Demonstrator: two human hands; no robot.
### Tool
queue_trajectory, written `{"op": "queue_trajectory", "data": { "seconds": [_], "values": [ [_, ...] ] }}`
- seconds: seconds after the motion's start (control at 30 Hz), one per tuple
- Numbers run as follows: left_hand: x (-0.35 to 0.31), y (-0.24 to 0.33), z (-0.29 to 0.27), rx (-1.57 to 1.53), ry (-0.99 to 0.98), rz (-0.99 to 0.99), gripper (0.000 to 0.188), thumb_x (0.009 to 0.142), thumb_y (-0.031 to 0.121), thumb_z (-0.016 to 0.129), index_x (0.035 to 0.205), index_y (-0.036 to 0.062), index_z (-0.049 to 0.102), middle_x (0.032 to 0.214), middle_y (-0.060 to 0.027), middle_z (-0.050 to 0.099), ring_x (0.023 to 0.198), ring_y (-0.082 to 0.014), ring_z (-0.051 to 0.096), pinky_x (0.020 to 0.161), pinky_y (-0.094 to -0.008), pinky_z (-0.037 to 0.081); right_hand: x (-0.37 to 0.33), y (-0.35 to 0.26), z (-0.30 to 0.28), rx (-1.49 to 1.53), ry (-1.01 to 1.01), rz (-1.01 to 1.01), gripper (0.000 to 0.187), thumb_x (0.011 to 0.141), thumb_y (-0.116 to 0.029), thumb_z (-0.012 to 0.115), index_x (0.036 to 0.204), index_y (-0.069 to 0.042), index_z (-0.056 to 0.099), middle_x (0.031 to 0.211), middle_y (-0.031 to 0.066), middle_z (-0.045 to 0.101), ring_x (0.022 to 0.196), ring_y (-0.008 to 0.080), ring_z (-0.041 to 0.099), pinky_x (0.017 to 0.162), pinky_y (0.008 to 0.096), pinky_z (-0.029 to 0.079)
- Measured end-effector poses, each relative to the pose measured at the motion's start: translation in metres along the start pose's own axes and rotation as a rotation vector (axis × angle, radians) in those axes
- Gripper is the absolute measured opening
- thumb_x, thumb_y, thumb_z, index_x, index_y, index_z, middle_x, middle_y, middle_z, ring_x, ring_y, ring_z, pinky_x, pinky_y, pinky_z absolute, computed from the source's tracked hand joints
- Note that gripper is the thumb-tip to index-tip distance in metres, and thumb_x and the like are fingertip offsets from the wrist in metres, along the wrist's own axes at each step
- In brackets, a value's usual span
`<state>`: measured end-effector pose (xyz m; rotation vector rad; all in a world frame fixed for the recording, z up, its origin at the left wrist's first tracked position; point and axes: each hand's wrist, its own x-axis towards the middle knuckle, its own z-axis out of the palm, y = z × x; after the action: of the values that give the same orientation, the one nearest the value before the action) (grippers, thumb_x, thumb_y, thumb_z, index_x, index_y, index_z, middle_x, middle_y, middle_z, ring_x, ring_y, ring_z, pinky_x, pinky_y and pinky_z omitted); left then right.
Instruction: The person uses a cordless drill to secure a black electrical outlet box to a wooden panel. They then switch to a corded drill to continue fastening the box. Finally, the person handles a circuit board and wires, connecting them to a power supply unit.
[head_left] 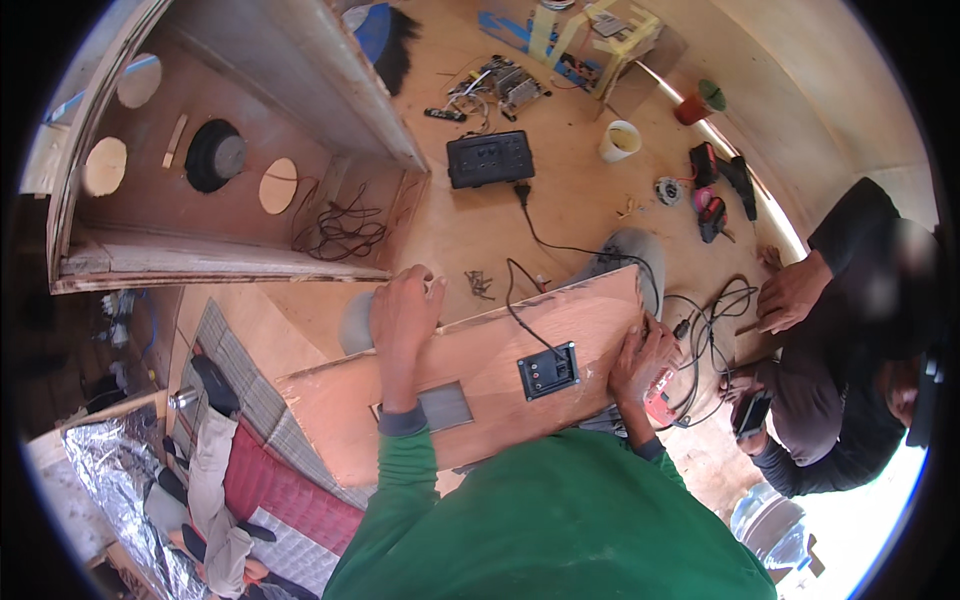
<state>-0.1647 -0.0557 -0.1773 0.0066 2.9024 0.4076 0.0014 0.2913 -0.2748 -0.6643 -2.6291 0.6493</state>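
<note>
A wooden board (pixel 480 365) lies tilted across my lap. My left hand (pixel 405 312) is closed over its far edge, fingers bent around the wood. At the right end my right hand (pixel 642 365) grips the edge, partly hidden by the board. Set into the board is a black socket panel (pixel 548 371) with red terminals and a black cable (pixel 513 290) plugged into it. Left of the panel is a rectangular cutout (pixel 446 406). A red and white object (pixel 660 397) shows just beside my right hand; its kind is unclear.
A large wooden cabinet (pixel 250 90) with round holes stands at the left. Ahead lie a black power box (pixel 490 159), a circuit board (pixel 507 88), a white cup (pixel 620 141) and cordless drills (pixel 711 215). A person (pixel 850 360) in dark clothes sits at the right, among cables (pixel 715 320).
</note>
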Motion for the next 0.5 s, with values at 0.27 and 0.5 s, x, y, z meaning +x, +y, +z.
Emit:
{"op": "queue_trajectory", "data": {
  "seconds": [0.27, 0.5],
  "values": [
    [-0.009, 0.008, -0.006, -0.076, -0.022, 0.003, 0.045, 0.109, 0.046, 0.065, 0.099, 0.0038, 0.077, 0.094, -0.0257, 0.076, 0.091, -0.0481, 0.073, 0.081, -0.0566, 0.056, 0.016, 0.022, 0.006, 0.313, 0.075, 0.173, 0.020, 0.110, -0.016, 0.064, 0.118, -0.001, 0.074, 0.113, 0.0185, 0.072, 0.109, 0.0370, 0.064, 0.101, 0.0486, 0.047],
    [-0.048, 0.034, -0.012, -0.238, -0.109, 0.117, 0.054, 0.107, 0.051, 0.068, 0.091, 0.0003, 0.079, 0.072, -0.0224, 0.068, 0.069, -0.0420, 0.069, 0.067, -0.0484, 0.051, 0.050, 0.047, 0.016, 0.599, -0.043, 0.617, 0.030, 0.098, -0.017, 0.077, 0.114, 0.008, 0.075, 0.088, 0.0141, 0.079, 0.072, 0.0177, 0.071, 0.065, 0.0338, 0.056]
  ]
}}
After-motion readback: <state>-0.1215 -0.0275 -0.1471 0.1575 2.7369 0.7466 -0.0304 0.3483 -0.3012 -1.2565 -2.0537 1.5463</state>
